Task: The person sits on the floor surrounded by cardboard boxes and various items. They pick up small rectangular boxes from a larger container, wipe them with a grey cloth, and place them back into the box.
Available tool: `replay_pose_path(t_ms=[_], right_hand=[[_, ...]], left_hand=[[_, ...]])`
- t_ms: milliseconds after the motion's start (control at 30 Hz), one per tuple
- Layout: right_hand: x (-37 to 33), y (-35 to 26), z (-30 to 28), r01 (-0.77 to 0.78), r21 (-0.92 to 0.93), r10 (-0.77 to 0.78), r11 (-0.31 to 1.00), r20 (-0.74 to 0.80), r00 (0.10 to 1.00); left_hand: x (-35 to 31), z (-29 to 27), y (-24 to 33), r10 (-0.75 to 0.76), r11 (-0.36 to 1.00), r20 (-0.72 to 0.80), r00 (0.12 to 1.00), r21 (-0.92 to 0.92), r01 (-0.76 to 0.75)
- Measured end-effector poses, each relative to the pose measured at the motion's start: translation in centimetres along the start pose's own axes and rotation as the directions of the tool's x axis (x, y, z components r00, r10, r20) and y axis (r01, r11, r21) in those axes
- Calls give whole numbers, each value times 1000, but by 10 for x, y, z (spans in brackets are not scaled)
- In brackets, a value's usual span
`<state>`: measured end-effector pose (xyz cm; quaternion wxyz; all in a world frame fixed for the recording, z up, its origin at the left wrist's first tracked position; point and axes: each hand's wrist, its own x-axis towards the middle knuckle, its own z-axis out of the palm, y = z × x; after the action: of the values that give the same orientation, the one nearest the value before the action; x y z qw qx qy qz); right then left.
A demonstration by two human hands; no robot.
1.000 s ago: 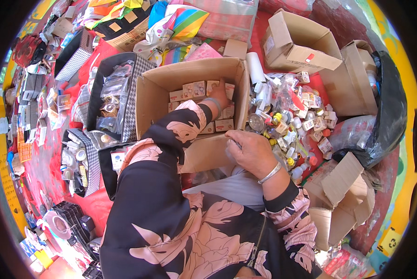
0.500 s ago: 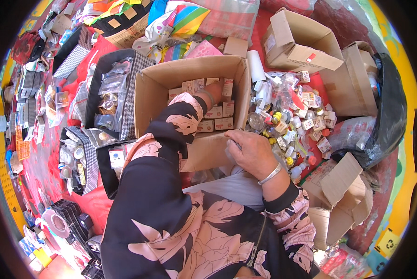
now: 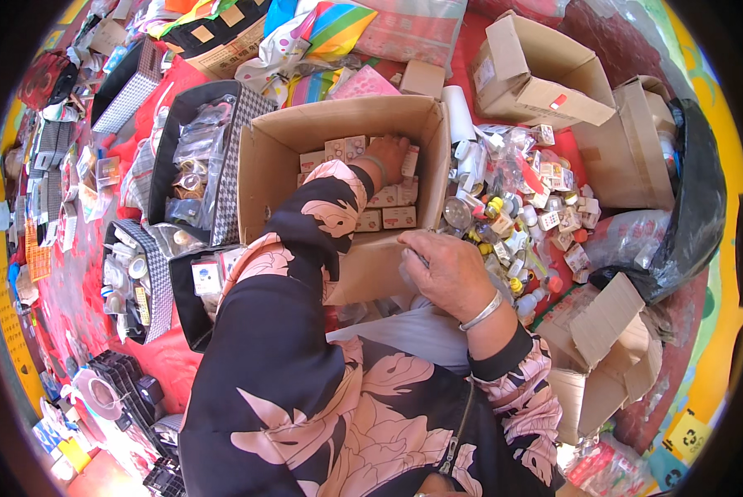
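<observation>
A large open cardboard box (image 3: 276,137) stands in front of me, with several small printed cartons (image 3: 399,217) in rows on its floor. Deep inside it, my left hand (image 3: 389,157) reaches down onto the cartons near the far right corner, touching them. Its fingertips are hidden, so I cannot tell if a carton is gripped. At the near right corner, my right hand (image 3: 450,269) is closed, thumb and forefinger pinching the edge of the box's near flap (image 3: 371,269).
Right of the box lies a heap of small bottles and little boxes (image 3: 545,207). Open cartons (image 3: 545,74) and a black plastic bag (image 3: 694,199) stand beyond. Houndstooth-patterned bins (image 3: 197,166) of packaged goods are at left. A white roll (image 3: 458,116) stands by the far right corner.
My left hand has shifted slightly right and up inside the box, now covering part of the cartons there. The right hand has stayed at the flap.
</observation>
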<state>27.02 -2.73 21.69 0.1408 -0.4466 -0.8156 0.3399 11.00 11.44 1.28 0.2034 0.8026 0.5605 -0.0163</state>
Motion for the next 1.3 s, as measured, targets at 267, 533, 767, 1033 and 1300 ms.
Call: replay_pose_path(t_ms=[267,533,767,1033,1300], right_hand=[[-2,0,-1,-19,-1,19,1000,24,1000],[-1,0,0,-17,-12,18,1000,34,999],[0,0,5,44,-15,-44,999,-36,998],[0,-3,-2,-11,-46,13,999,57,998],[-2,-5,-1,12,-37,-11,999,23,1000]], left_hand=[[-7,20,-8,95,991,-315,944,-61,-120],[-12,39,-15,116,993,-324,939,63,-101],[12,55,-12,105,963,-301,948,267,-21],[-2,46,1,-9,996,-218,976,85,28],[-44,51,-4,303,944,-74,950,163,-288]])
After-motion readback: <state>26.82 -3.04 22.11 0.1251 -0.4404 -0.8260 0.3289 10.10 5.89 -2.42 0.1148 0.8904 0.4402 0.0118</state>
